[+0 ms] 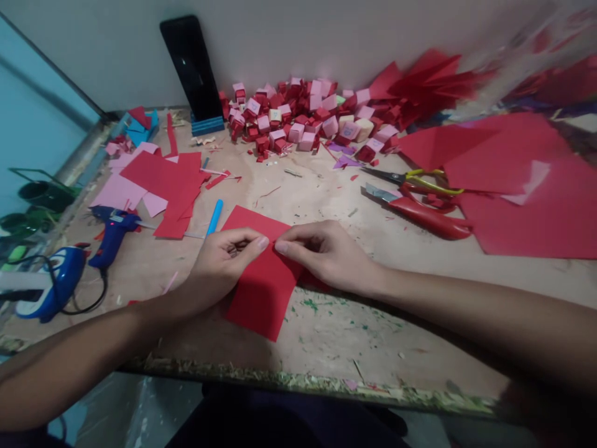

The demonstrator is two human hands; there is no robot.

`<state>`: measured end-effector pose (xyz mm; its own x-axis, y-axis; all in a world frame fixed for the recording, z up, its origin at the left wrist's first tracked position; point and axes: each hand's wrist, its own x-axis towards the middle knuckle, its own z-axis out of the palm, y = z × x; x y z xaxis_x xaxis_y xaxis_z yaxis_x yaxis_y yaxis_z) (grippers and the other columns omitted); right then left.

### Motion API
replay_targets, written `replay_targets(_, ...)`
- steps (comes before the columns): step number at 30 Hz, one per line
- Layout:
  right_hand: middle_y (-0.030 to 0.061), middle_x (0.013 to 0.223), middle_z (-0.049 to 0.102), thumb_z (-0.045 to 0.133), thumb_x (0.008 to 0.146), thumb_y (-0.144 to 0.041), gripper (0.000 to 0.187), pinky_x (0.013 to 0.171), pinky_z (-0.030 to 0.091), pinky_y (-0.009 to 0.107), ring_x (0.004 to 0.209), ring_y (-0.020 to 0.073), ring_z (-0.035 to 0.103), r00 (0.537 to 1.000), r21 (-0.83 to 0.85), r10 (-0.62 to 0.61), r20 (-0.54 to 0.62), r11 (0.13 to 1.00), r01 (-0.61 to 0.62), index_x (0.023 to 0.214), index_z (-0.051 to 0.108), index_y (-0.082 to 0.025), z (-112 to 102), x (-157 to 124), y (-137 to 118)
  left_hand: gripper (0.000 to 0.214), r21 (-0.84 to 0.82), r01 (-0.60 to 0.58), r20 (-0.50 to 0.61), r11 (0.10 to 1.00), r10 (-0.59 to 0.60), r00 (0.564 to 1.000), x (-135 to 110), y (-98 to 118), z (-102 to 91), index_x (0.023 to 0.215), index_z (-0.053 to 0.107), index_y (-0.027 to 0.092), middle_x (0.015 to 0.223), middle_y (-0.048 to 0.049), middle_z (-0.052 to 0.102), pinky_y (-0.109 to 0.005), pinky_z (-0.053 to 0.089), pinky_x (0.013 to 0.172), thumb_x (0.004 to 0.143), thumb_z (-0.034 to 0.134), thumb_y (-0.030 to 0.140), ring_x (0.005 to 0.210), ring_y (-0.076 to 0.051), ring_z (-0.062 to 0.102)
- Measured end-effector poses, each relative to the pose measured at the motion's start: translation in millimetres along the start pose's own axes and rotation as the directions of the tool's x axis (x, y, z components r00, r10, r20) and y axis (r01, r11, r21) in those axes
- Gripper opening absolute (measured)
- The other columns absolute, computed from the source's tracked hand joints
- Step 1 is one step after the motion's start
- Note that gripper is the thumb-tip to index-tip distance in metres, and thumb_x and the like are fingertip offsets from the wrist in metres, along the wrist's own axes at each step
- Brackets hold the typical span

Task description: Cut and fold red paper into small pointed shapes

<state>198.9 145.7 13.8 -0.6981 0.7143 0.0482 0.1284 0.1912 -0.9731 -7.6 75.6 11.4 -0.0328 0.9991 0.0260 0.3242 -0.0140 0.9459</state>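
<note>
Over a red sheet of paper on the wooden table, my left hand and my right hand meet with thumbs and forefingers pinched, tips almost touching. Whatever lies between the fingertips is too small to make out against the red. The sheet lies at a slant, partly covered by both hands. Just behind my left hand a blue stick-like tool points away from me. Darker red paper shows under my right wrist, mostly hidden.
Small red and pink paper cubes are heaped at the back beside a phone on a blue stand. A blue glue gun lies left. Yellow-handled scissors, a red-handled cutter and large red sheets lie right.
</note>
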Motion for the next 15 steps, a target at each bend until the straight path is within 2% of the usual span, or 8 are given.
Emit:
replay_targets(4, 0.0027, 0.073, 0.072, 0.070, 0.096, -0.035, 0.027, 0.060, 0.045, 0.026, 0.065, 0.0126, 0.058, 1.000, 0.008, -0.008, -0.012, 1.000, 0.008, 0.081, 0.079, -0.014, -2, 2, -5, 0.024, 0.015, -0.059, -0.088, 0.998, 0.061, 0.994, -1, 2, -1.1, 0.081, 0.077, 0.019, 0.080, -0.0029, 0.077, -0.026, 0.053, 0.070, 0.096, 0.067, 0.034, 0.075, -0.017, 0.068)
replay_targets(6, 0.0037, 0.075, 0.075, 0.071, 0.095, -0.035, 0.026, 0.061, 0.047, 0.027, 0.066, 0.0137, 0.060, 1.000, -0.016, -0.001, -0.013, 1.000, 0.001, 0.083, 0.080, -0.014, -4, 1, -9, 0.024, -0.029, -0.047, -0.098, 0.998, 0.044, 0.994, -1, 4, -0.6, 0.082, 0.077, 0.018, 0.080, -0.0032, 0.077, -0.025, 0.053, 0.068, 0.095, 0.068, 0.035, 0.074, -0.017, 0.068)
replay_targets(8, 0.0043, 0.076, 0.076, 0.070, 0.095, -0.035, 0.026, 0.062, 0.048, 0.028, 0.067, 0.0144, 0.061, 0.999, -0.061, -0.003, -0.044, 0.998, 0.000, 0.084, 0.081, -0.014, -9, -1, -13, 0.024, -0.113, 0.023, -0.038, 0.993, -0.027, 0.999, 0, 6, 0.1, 0.084, 0.076, 0.018, 0.077, -0.0025, 0.076, -0.024, 0.052, 0.064, 0.092, 0.072, 0.040, 0.070, -0.016, 0.067)
replay_targets(11, 0.0047, 0.077, 0.076, 0.068, 0.096, -0.036, 0.028, 0.064, 0.049, 0.029, 0.068, 0.0158, 0.063, 0.986, -0.148, -0.018, -0.165, 0.989, -0.007, 0.082, 0.080, -0.015, -16, -8, -17, 0.029, -0.159, 0.146, 0.124, 0.976, -0.127, 0.984, -1, 7, 1.0, 0.082, 0.074, 0.016, 0.070, -0.0008, 0.072, -0.024, 0.049, 0.059, 0.085, 0.080, 0.044, 0.063, -0.015, 0.064)
replay_targets(15, 0.0052, 0.076, 0.075, 0.070, 0.094, -0.042, 0.030, 0.061, 0.049, 0.030, 0.066, 0.0169, 0.062, 0.966, -0.145, 0.042, -0.256, 0.986, -0.081, 0.082, 0.080, -0.016, -21, -23, -22, 0.035, -0.070, 0.137, 0.196, 0.988, -0.121, 0.973, -4, 3, 2.6, 0.076, 0.072, 0.015, 0.073, -0.0022, 0.069, -0.025, 0.046, 0.059, 0.090, 0.072, 0.047, 0.064, -0.014, 0.060)
